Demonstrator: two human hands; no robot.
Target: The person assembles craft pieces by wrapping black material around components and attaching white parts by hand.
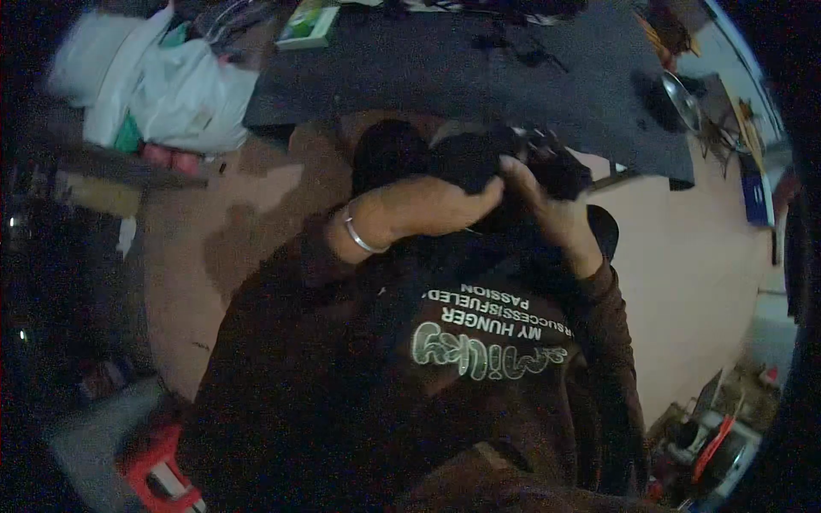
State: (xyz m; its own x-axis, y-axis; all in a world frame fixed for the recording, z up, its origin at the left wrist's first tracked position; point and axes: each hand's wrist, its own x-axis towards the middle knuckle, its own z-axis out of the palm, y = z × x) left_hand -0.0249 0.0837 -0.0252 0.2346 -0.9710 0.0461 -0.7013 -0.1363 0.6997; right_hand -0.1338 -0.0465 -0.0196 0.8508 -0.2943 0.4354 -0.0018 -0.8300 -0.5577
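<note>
Both hands are raised in front of the chest, close together below the near edge of the dark-covered table [368,81]. My left hand [436,205], with a silver bangle on its wrist, is closed around a dark, soft-looking bundle [466,158], perhaps cloth. From the other side my right hand [543,197] grips the same bundle, its thumb near the left thumb. Dim light blurs the bundle's outline, and most fingertips are hidden by it. Behind the hands is a dark shirt [496,291] with pale lettering.
White plastic bags [192,94] sit at the upper left. A green and white box [308,27] rests on the table's far side. At the right stands a round metal object [682,98]. A red and white item [162,470] lies at lower left, with assorted items at lower right.
</note>
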